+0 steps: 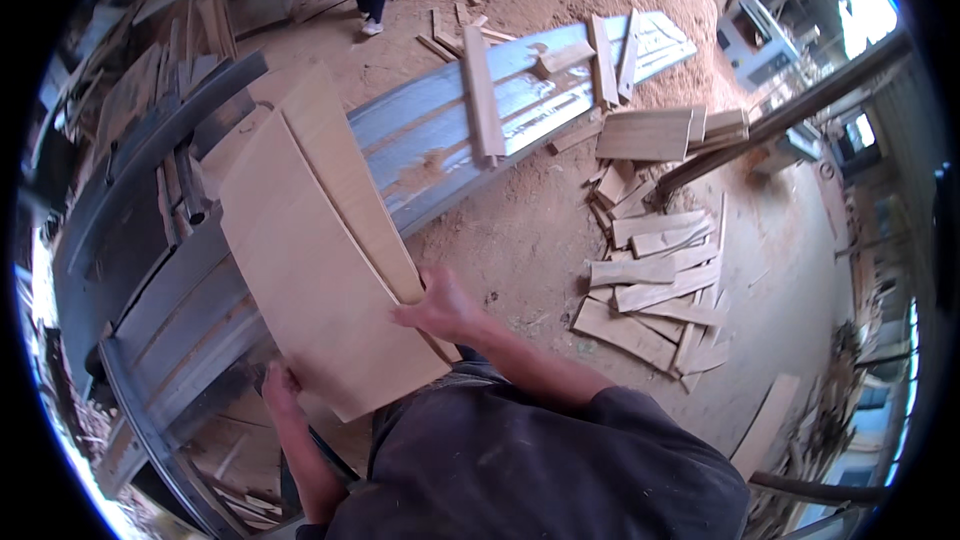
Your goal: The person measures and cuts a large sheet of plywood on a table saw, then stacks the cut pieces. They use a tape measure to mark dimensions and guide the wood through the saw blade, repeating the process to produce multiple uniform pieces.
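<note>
your right hand's grip (440, 308) was closed on the right edge of the upper panel (330, 280); the left hand (281, 387) was blurred by that panel's lower left edge, and you could not tell whether it was gripping; the lower panel (335, 160) showed beyond the right grip, its edge askew; the handling looked partway done, both panels over the desk (410, 115) but not lined up; cut pieces (650, 270) lay right of that grip

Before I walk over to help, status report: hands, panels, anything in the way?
Right hand on panels' right edge; left hand at near-left edge, contact unclear. Two pale panels overlapping, over the metal table. Wooden strips farther along it.
</note>
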Demonstrator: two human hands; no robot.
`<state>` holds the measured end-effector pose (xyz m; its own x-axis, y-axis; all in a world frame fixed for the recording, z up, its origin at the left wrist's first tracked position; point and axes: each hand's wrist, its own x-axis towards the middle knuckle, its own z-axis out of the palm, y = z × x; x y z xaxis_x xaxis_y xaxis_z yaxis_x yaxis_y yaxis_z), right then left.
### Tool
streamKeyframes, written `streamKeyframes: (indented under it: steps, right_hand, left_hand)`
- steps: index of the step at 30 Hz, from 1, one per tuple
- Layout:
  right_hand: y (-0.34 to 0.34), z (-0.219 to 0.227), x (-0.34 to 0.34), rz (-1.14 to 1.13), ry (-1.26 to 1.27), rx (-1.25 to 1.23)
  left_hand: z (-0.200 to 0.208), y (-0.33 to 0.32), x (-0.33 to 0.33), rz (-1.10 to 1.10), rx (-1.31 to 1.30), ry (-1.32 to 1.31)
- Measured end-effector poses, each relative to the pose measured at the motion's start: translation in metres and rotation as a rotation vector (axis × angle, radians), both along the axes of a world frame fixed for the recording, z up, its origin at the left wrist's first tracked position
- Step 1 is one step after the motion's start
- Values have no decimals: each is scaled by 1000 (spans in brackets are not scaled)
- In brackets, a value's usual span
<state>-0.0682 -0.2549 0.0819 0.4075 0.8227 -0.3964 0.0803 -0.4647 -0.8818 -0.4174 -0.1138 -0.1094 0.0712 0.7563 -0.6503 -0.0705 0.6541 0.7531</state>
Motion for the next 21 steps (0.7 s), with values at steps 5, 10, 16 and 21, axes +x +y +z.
streamKeyframes:
  steps: [5,10,16,21]
  right_hand:
    - [-86,-44,58,-123,104,52]
    - [-133,-57,119,-210,240,152]
    - [-150,-64,190,-245,353,284]
    - [-106,-60,223,-208,320,193]
  left_hand:
    - [52,-60,74,-168,14,-319]
    - [91,-71,141,-342,64,-469]
    - [74,-63,172,-392,68,-386]
    - [104,-54,221,-352,112,-167]
